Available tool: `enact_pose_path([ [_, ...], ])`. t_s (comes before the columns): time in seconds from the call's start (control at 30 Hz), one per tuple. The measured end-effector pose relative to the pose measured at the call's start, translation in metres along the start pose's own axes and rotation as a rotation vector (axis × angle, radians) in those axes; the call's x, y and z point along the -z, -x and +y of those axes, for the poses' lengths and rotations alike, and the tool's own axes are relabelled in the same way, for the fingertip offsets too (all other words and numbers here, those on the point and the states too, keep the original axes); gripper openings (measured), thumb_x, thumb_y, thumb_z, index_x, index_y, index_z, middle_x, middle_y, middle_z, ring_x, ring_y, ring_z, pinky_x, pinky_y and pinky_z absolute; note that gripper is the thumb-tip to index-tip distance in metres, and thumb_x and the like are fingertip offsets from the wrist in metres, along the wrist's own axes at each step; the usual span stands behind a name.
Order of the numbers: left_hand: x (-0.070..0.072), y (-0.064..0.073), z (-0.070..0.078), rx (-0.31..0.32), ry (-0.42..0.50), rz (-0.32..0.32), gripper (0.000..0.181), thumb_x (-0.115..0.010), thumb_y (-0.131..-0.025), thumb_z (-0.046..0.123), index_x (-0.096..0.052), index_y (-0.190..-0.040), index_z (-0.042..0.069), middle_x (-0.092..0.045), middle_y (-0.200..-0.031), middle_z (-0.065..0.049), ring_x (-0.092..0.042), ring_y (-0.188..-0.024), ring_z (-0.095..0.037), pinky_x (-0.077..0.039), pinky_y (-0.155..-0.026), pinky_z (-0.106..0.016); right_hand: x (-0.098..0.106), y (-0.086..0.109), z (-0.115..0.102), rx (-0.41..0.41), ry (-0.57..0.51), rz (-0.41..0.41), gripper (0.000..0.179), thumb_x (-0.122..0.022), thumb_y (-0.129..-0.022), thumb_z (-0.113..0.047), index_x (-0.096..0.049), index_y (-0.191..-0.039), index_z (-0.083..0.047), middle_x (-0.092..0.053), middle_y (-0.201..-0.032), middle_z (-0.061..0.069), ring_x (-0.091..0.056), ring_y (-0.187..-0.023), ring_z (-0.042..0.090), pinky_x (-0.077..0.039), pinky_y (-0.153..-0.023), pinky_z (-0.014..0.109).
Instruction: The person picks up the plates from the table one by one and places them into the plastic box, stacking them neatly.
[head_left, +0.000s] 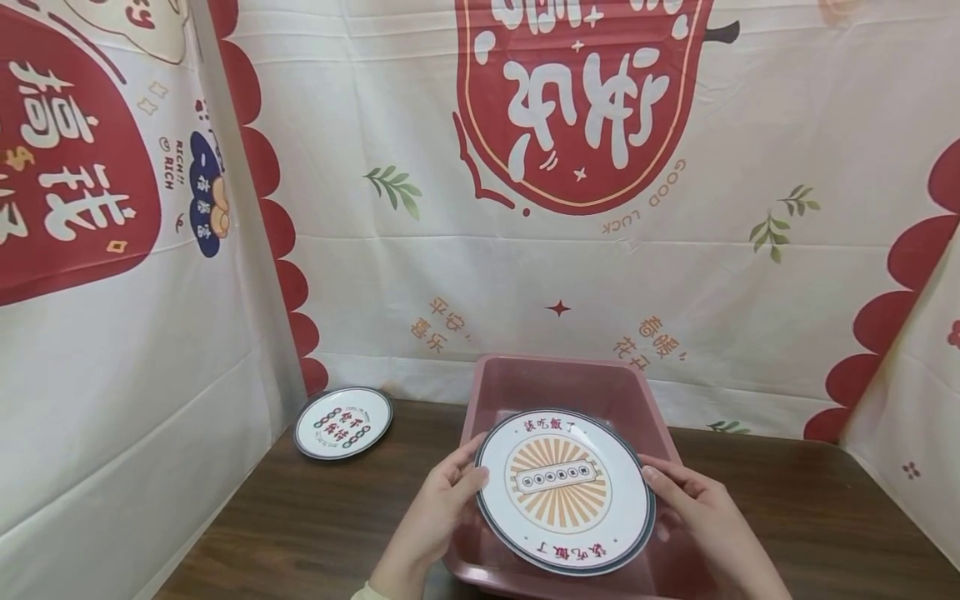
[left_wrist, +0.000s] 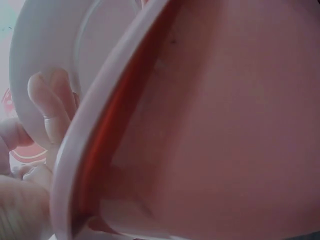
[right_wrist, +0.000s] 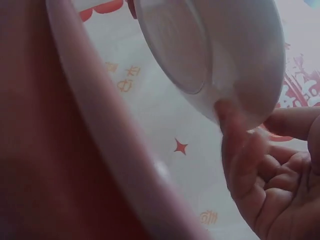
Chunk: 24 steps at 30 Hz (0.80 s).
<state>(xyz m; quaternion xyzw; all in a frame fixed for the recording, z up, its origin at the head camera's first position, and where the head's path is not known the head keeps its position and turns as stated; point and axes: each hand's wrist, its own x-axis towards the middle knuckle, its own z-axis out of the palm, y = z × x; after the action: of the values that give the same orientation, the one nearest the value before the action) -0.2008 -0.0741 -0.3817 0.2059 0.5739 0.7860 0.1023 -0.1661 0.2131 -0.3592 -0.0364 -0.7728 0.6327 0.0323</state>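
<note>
A round white plate [head_left: 564, 493] with a dark rim, orange rays and red characters is held above a pink plastic basin [head_left: 501, 379], its printed face toward the head camera. My left hand [head_left: 438, 504] grips the plate's left edge, thumb on the face. At the opposite edge my right hand [head_left: 693, 504] pinches the rim the same way. From the right wrist, the plate's plain underside [right_wrist: 240, 55] shows, with fingers of the right hand [right_wrist: 270, 175] against it. The left wrist view has fingers of the left hand [left_wrist: 50, 110] behind the plate, partly hidden by the basin's rim.
Another white plate [head_left: 343, 423] with red characters lies at the left back of the brown wooden table [head_left: 300, 517]. Printed cloth [head_left: 360, 275] hangs behind the table and along its sides.
</note>
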Motion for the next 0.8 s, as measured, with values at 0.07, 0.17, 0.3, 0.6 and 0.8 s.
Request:
enact_pose_path([
  [0.07, -0.001, -0.001, -0.001, 0.008, -0.003, 0.002, 0.057, -0.048, -0.095, 0.011, -0.022, -0.144, -0.004, -0.059, -0.093, -0.007, -0.059, -0.061, -0.007, -0.051, -0.053, -0.024, 0.001, -0.002, 0.001, -0.007, -0.009, -0.013, 0.050, -0.052, -0.096, -0.021, -0.040, -0.135, 0.008, -0.058, -0.070, 0.005, -0.050, -0.051, 0.016, -0.047, -0.052, 0.028],
  [0.17, -0.001, -0.002, -0.001, 0.020, -0.006, 0.019, 0.055, -0.049, -0.096, 0.014, -0.025, -0.141, -0.005, -0.058, -0.082, -0.002, -0.058, -0.056, -0.008, -0.051, -0.051, -0.025, 0.002, -0.004, 0.003, -0.010, -0.025, -0.031, 0.049, -0.053, -0.095, -0.020, -0.041, -0.133, 0.009, -0.057, -0.067, 0.005, -0.050, -0.049, 0.016, -0.047, -0.053, 0.028],
  [0.3, -0.001, -0.005, 0.005, 0.028, 0.017, 0.027, 0.050, -0.050, -0.096, 0.017, -0.032, -0.134, -0.010, -0.059, -0.077, -0.002, -0.057, -0.053, -0.010, -0.050, -0.050, -0.025, 0.006, -0.005, -0.001, 0.020, -0.080, -0.050, 0.040, -0.055, -0.094, -0.016, -0.047, -0.125, 0.009, -0.060, -0.069, 0.005, -0.052, -0.051, 0.015, -0.048, -0.050, 0.028],
  [0.6, -0.002, -0.017, 0.042, -0.017, 0.113, -0.028, 0.050, -0.051, -0.095, 0.013, -0.030, -0.133, -0.013, -0.061, -0.086, -0.004, -0.060, -0.063, -0.011, -0.050, -0.054, -0.023, 0.016, -0.014, -0.037, 0.127, -0.123, -0.079, 0.019, -0.056, -0.093, -0.012, -0.051, -0.106, 0.000, -0.059, -0.062, 0.002, -0.053, -0.050, 0.012, -0.048, -0.047, 0.028],
  [0.8, -0.003, -0.029, 0.053, -0.047, 0.189, -0.001, 0.053, -0.050, -0.089, 0.002, -0.026, -0.134, -0.012, -0.060, -0.095, -0.004, -0.061, -0.080, -0.011, -0.049, -0.069, -0.021, 0.013, -0.026, -0.057, 0.156, -0.134, -0.038, 0.028, -0.060, -0.091, -0.020, -0.049, -0.108, -0.001, -0.061, -0.076, -0.001, -0.056, -0.059, 0.011, -0.049, -0.052, 0.026],
])
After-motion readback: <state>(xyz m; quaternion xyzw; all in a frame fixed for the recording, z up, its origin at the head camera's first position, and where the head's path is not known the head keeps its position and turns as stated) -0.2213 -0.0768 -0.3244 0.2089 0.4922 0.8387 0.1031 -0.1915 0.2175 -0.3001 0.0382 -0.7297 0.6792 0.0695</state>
